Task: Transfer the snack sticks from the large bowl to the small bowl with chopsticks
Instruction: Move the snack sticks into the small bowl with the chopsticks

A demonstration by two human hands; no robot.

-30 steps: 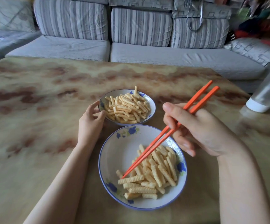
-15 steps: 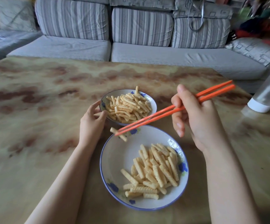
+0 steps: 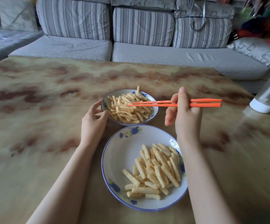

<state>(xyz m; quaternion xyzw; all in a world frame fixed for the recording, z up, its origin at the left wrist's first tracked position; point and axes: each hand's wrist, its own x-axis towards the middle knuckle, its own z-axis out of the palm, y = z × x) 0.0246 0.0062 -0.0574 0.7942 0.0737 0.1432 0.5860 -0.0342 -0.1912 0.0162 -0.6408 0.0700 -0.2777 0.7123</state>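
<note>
A large white bowl (image 3: 119,159) with blue flowers sits near me and holds a pile of crinkled yellow snack sticks (image 3: 156,172) on its right side. Just behind it stands a small bowl (image 3: 153,116) heaped with the same sticks (image 3: 127,109). My right hand (image 3: 184,113) grips a pair of orange chopsticks (image 3: 200,102), held level, their tips over the small bowl's pile. Whether the tips pinch a stick I cannot tell. My left hand (image 3: 92,122) holds the small bowl's left rim with thumb and fingers.
Both bowls stand on a marbled tan and brown table (image 3: 34,126). A clear bottle with a white cap (image 3: 266,101) lies at the table's right edge. A grey striped sofa (image 3: 139,38) runs along the far side.
The chopsticks lifted a stick out of the large bowl and swung up and away to level over the small bowl. My left hand stayed on the small bowl's rim.
</note>
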